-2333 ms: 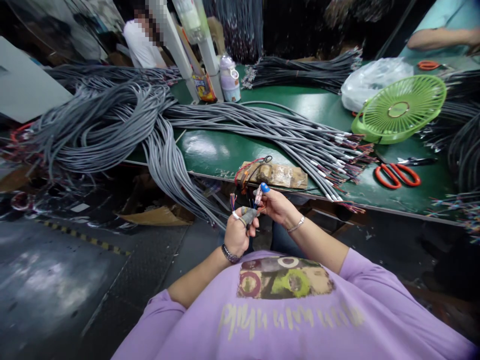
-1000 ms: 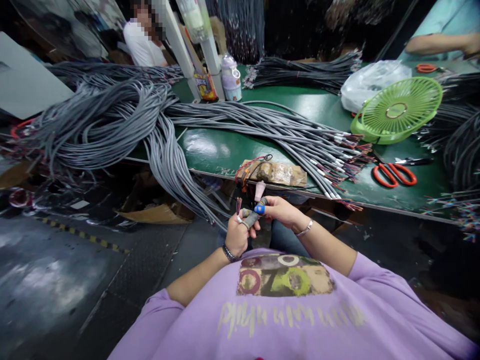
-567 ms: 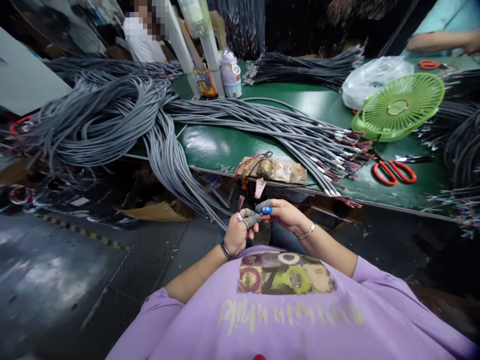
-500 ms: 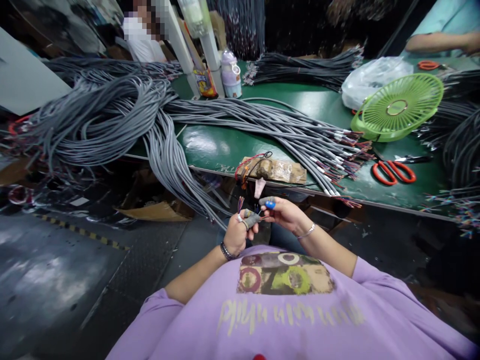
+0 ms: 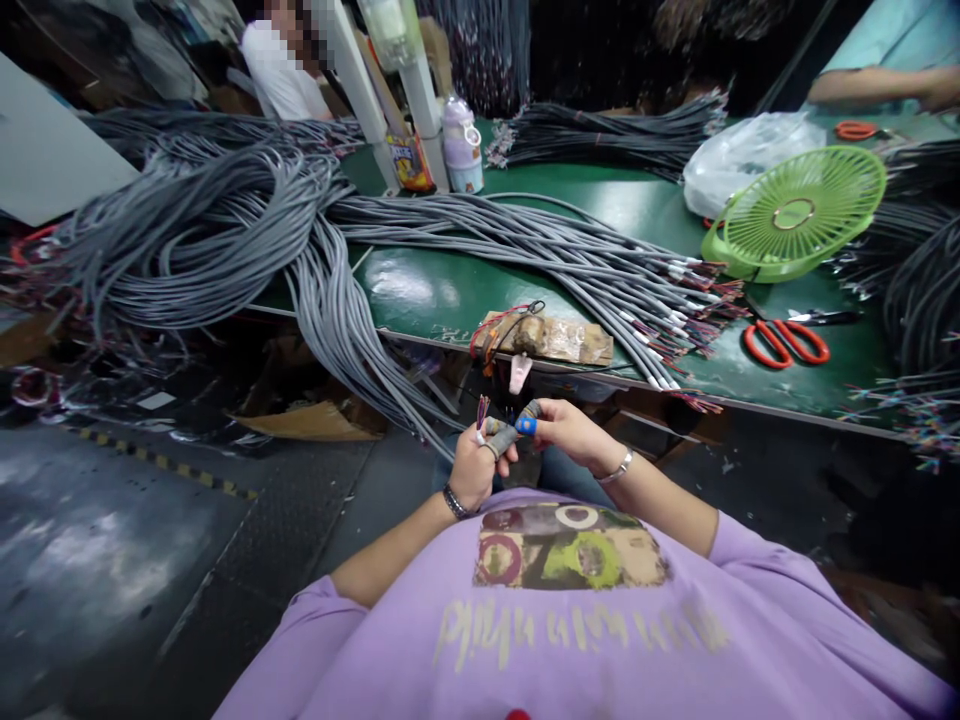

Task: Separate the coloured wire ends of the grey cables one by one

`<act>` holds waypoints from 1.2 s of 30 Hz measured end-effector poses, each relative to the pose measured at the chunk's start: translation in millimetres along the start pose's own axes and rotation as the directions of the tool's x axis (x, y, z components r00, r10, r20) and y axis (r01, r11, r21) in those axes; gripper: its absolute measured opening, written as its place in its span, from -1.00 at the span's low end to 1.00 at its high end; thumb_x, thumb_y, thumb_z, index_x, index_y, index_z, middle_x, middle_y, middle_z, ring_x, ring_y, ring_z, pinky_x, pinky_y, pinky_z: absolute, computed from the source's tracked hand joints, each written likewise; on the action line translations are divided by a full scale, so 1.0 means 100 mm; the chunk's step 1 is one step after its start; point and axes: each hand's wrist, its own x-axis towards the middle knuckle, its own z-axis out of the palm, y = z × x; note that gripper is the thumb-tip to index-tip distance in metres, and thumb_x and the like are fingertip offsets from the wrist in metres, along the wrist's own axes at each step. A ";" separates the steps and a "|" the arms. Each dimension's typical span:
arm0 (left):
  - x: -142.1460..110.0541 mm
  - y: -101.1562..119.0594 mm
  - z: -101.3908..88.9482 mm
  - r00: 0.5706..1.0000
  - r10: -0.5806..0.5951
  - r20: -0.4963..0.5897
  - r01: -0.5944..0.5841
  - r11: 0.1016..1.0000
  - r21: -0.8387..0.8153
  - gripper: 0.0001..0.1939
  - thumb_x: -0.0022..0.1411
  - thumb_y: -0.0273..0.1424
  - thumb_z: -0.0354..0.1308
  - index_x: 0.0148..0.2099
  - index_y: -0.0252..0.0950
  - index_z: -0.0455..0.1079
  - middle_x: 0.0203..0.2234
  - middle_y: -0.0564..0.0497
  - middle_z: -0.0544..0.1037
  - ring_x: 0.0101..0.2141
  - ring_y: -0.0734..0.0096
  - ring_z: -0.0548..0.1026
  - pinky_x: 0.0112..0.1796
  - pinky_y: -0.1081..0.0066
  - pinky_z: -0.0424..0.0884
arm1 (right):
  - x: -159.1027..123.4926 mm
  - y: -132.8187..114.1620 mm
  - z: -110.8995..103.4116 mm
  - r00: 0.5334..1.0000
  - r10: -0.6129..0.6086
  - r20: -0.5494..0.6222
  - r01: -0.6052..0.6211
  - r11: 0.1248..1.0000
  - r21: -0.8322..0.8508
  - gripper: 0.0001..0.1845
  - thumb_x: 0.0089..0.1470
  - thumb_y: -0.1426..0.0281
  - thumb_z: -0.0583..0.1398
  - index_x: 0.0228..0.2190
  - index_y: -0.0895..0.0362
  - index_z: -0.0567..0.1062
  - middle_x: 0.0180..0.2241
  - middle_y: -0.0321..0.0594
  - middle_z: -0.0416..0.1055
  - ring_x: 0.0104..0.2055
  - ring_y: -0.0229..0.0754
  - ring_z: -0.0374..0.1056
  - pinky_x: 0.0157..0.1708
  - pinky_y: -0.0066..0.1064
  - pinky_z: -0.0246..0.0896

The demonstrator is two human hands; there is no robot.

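My left hand (image 5: pixel 480 462) is closed around the end of a grey cable (image 5: pixel 439 440), with thin coloured wires (image 5: pixel 482 412) sticking up above the fist. Taped fingertips show on both hands. My right hand (image 5: pixel 562 430) pinches at the wire ends beside the left thumb; a blue wrap covers its thumb tip. The wires between its fingers are mostly hidden. Just beyond the hands, a wooden block (image 5: pixel 574 340) with red and black leads and a pink clip (image 5: pixel 519 373) sits at the table's front edge.
Bundles of grey cables (image 5: pixel 450 225) cross the green table (image 5: pixel 420 290) and hang over its edge. On the right are red-handled scissors (image 5: pixel 787 342), a green fan (image 5: pixel 799 215) and a plastic bag (image 5: pixel 750 155). A bottle (image 5: pixel 463 145) stands behind. Two people are at the far side.
My right hand has moved slightly left, closer to the left hand, its thumb and finger now meeting at the wires. My left hand has stayed in place.
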 end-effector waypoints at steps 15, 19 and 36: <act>0.00 0.00 -0.03 0.986 -0.095 0.138 0.083 0.993 0.086 -0.72 -0.02 -0.24 0.24 -0.51 -0.32 0.27 -0.76 0.12 0.38 -0.81 0.62 0.23 -0.76 0.57 0.05 | -0.03 0.12 0.19 0.980 -0.147 -0.137 0.145 0.989 -0.026 -0.82 -0.14 0.30 0.24 -0.54 0.17 0.40 -0.60 -0.37 0.30 -0.58 -0.37 0.12 -0.56 -0.50 0.02; 0.00 0.02 -0.03 0.995 -0.054 0.087 0.050 0.998 0.042 -0.68 0.00 -0.22 0.24 -0.55 -0.32 0.24 -0.76 0.13 0.38 -0.81 0.65 0.22 -0.76 0.58 0.03 | -0.01 0.14 0.19 0.966 -0.108 -0.234 0.120 0.992 0.037 -0.75 -0.15 0.24 0.27 -0.54 0.16 0.37 -0.62 -0.40 0.26 -0.60 -0.39 0.09 -0.59 -0.51 0.01; 0.19 0.22 -0.01 0.999 0.041 -0.001 -0.041 0.988 -0.149 -0.74 0.01 -0.27 0.24 -0.52 -0.32 0.29 -0.74 0.13 0.40 -0.81 0.66 0.21 -0.77 0.58 -0.03 | 0.48 -0.18 -0.03 0.998 0.057 0.026 -0.063 0.872 0.485 -0.57 0.10 0.05 0.11 -0.39 0.19 0.47 -0.55 -0.29 0.37 -0.57 -0.36 0.25 -0.56 -0.50 0.23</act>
